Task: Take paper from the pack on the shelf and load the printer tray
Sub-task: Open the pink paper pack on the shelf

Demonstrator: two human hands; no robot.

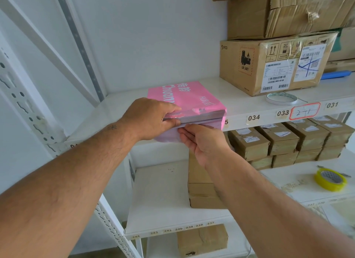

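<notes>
A taped cardboard box (269,65) is sitting well to the right of the pack on the white shelf (240,105), with a roll of tape (281,98) in front of it; nothing is crowding the hands. The printer tray is not showing anywhere. The pink paper pack (188,98) is lying flat at the shelf's front edge, its open end showing white sheets. The left hand (151,117) is pinching that end; the right hand (201,140), open-palmed, is touching the hanging wrapper beneath.

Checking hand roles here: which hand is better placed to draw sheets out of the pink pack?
Left, probably. The left hand already pinches the sheets at the open end of the pink paper pack, while the right hand lies open-palmed beneath.
</notes>
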